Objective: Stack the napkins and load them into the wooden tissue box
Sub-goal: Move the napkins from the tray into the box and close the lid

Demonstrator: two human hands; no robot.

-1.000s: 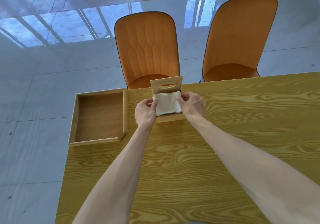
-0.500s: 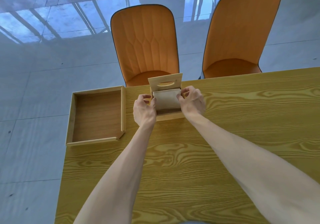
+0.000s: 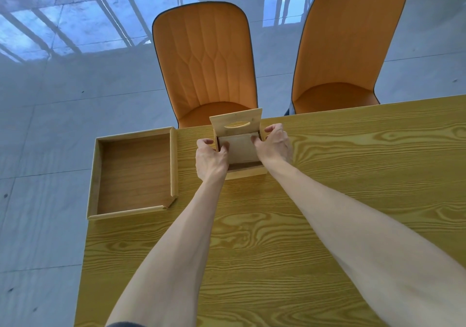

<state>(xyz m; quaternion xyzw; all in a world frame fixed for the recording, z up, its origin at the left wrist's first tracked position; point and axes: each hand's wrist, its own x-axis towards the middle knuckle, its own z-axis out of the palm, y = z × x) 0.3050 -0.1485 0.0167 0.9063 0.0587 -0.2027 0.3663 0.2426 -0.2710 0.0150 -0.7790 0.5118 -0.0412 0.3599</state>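
Since the earlier frames the napkins have sunk from above the rim to lie down inside the wooden tissue box, and both hands have dropped with them to the box's side walls.

The box is a small square of pale, smooth-planed wood standing at the far edge of the bench. Its lid, a flat board with a curved oval slot cut through it, stands tilted up at the far side. The napkins form a soft, off-white, matte stack, slightly bowed on top, filling most of the cavity; a strip of dark interior shows at the near side.

The left hand curls over the left wall, thumb tip pressing on the left edge of the stack, other fingers folded outside the box. The right hand is hooked over the right wall, fingertips touching the right edge of the stack, thumb outside at the far corner. Neither hand grips the napkins; both press them down with bent fingers.

Left of the box lies a shallow rectangular wooden tray, with thin raised walls and a darker grained floor, overhanging the bench's left edge. The bench top is yellow wood with bold swirling grain. Beyond it stand two orange upholstered chairs, shell-shaped with dark piping, the left one stitched in a diamond pattern, on glossy grey floor tiles.
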